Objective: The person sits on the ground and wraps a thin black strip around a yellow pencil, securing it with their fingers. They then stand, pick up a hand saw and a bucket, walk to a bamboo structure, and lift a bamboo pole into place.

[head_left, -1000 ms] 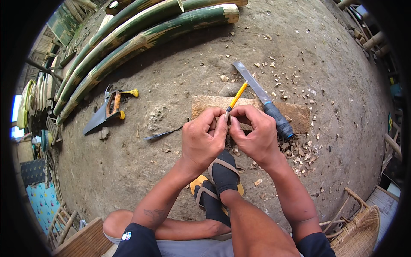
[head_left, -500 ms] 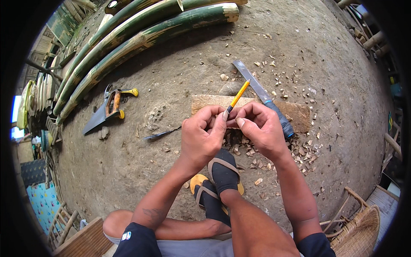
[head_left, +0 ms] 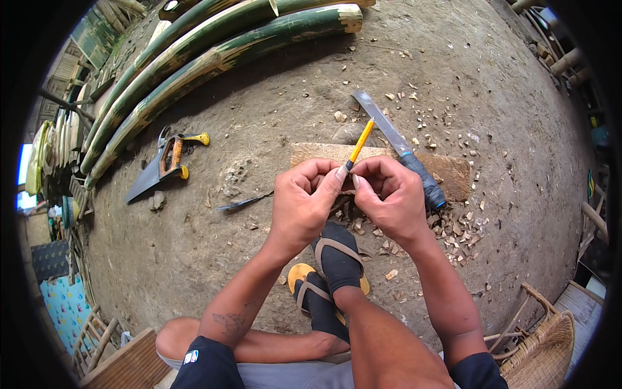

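A yellow pencil (head_left: 361,144) with a dark band at its lower end points up and away, leaning slightly right. My left hand (head_left: 306,204) pinches that dark end between thumb and forefinger. Close against it, my right hand (head_left: 390,198) is closed in a pinch, its fingertips by the dark end; whatever sits between them is too small and hidden to name. Beyond my right hand, a machete (head_left: 382,123) with a blue-grey wrapped handle lies across a wooden board (head_left: 447,174) on the ground.
A handsaw (head_left: 159,170) with an orange-brown handle lies at left, near a thin dark blade (head_left: 243,203). Green bamboo poles (head_left: 259,48) stretch across the upper left. Wood chips (head_left: 457,230) litter the dirt at right. A woven basket (head_left: 541,347) stands at lower right.
My right hand has shifted slightly left, bringing its fingertips up against the pencil's dark end. The pencil's tip has swung a little left, so it stands more upright.
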A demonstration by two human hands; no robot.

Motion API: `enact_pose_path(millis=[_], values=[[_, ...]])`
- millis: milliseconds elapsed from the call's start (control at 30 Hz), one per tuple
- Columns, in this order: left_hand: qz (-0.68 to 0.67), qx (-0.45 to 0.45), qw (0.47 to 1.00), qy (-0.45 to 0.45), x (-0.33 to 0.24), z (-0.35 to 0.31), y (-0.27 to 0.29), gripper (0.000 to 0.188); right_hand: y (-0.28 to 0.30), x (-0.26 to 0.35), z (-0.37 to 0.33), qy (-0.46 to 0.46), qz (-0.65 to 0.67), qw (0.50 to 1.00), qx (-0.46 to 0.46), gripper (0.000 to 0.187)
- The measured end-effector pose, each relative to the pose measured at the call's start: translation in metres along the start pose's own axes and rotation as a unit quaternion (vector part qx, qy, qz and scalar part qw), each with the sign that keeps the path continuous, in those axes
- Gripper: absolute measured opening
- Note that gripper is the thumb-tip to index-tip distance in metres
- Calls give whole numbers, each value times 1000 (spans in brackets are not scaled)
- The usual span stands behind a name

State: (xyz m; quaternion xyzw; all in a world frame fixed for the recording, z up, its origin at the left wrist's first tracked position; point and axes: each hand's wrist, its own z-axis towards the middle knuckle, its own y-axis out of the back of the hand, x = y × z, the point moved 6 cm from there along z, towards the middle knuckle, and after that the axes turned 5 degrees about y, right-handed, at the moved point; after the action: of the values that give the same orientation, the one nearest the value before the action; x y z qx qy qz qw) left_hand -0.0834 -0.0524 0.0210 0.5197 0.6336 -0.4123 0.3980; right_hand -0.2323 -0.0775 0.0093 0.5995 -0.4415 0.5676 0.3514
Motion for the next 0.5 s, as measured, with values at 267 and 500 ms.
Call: enact_pose_path(millis=[267, 500], values=[[-23, 24, 998, 53, -1, 1, 5, 22, -5, -1, 0, 50, 100, 994, -16, 18], [-49, 36, 996, 58, 0, 1, 1, 21, -1, 0, -1, 79, 11, 996, -42, 13]])
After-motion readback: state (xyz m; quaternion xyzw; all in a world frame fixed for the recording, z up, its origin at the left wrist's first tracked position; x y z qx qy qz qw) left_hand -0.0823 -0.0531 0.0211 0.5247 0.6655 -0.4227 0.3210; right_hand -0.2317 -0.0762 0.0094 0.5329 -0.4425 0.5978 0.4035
